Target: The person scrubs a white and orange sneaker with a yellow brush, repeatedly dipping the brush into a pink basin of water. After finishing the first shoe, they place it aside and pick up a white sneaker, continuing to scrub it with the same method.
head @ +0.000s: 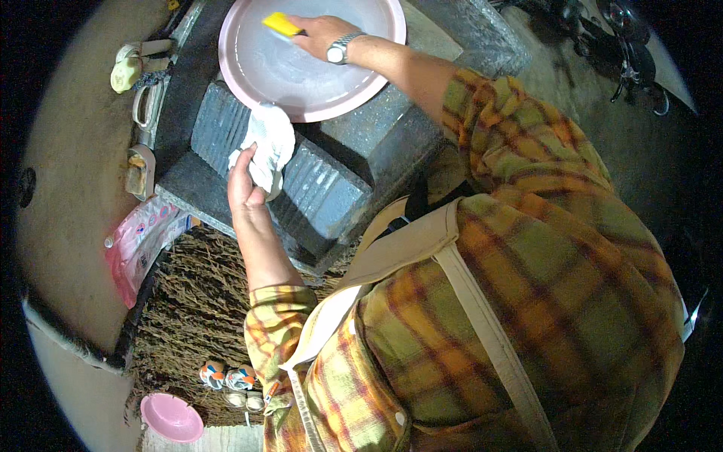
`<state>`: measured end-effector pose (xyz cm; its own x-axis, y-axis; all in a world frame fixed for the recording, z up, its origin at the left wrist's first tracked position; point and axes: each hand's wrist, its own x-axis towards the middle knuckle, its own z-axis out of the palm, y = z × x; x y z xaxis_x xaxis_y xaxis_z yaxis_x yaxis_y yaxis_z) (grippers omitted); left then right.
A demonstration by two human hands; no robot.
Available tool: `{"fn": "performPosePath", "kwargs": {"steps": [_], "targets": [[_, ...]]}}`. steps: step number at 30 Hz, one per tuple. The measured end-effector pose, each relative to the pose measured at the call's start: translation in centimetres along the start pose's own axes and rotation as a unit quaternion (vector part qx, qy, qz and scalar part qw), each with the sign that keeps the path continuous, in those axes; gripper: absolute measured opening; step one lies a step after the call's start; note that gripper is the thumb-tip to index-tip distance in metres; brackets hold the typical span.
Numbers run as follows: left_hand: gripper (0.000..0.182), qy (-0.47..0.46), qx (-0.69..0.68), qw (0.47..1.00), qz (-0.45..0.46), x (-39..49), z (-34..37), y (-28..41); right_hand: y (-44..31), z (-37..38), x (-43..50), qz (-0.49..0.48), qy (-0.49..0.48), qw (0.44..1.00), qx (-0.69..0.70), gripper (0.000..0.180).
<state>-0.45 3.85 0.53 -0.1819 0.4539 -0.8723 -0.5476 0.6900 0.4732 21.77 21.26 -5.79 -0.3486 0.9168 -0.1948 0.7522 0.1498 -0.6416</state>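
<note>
My left hand grips a white cloth-like item above the ridged stone washboard. Glare hides its detail, so I cannot tell whether it is a shoe or a cloth. Its upper end reaches the near rim of a large pink basin, which holds cloudy water. Over the basin, my right hand, with a metal-band watch on the wrist, holds a yellow brush or sponge. Fingers partly cover that yellow thing.
A grey stone wash sink supports the basin. On its left ledge are a white-handled brush, a soap dish and a pink bag. Bundled brushwood, several shoes and a small pink basin lie lower left.
</note>
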Motion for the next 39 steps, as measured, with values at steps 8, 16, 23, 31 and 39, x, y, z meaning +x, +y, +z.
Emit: {"fn": "performPosePath", "kwargs": {"steps": [8,16,23,31,39], "targets": [[0.042,0.041,-0.251,0.966,0.042,-5.8,0.8,-0.7,2.5,-1.1,-2.5,0.029,-0.157,0.976,-0.146,0.043],[0.037,0.062,-0.229,0.970,0.054,-9.5,1.3,-2.5,-2.4,-1.8,-5.4,-0.047,-0.151,0.987,0.023,0.042],[0.039,0.137,-0.161,0.977,-0.026,-6.9,0.9,-4.8,-5.8,-1.3,-11.8,-0.194,-0.164,0.930,0.265,0.049],[0.031,0.140,-0.023,0.990,-0.027,-5.9,1.5,-5.4,-7.2,0.1,-10.2,-0.100,-0.257,0.960,0.052,0.042],[0.027,0.145,-0.033,0.989,-0.025,-5.8,1.9,-4.9,-8.7,-0.7,-9.7,-0.103,-0.274,0.954,-0.065,0.042]]}}
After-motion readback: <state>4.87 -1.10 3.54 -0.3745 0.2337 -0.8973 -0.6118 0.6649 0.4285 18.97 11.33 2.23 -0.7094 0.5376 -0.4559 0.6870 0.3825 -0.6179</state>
